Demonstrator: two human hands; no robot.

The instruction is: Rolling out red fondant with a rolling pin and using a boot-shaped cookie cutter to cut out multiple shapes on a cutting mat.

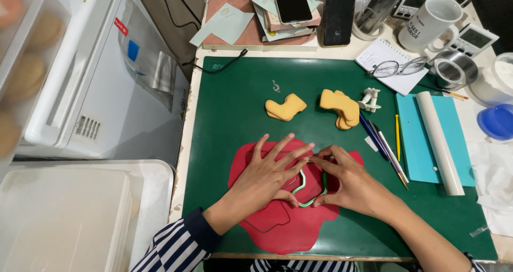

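Observation:
A flat sheet of rolled red fondant (278, 226) lies on the green cutting mat (235, 106). A green metal cookie cutter (311, 186) stands in the sheet near its middle. My left hand (270, 176) lies spread on the red sheet, fingers apart, its fingertips touching the cutter's left side. My right hand (350, 184) presses on the cutter's right side with thumb and fingers curled around its rim. Faint cut outlines show in the red sheet below my left hand. Boot-shaped yellow cookies (286, 108) lie farther back on the mat.
A stack of yellow cookies (342, 107) sits beside a small white plunger cutter (370, 99). Modelling tools (385, 146), a white rolling pin (439, 141) on a blue mat, a mug (430, 22), glasses (398, 67) and a blue bowl (497, 121) fill the right side. White plastic bins (69, 218) stand left.

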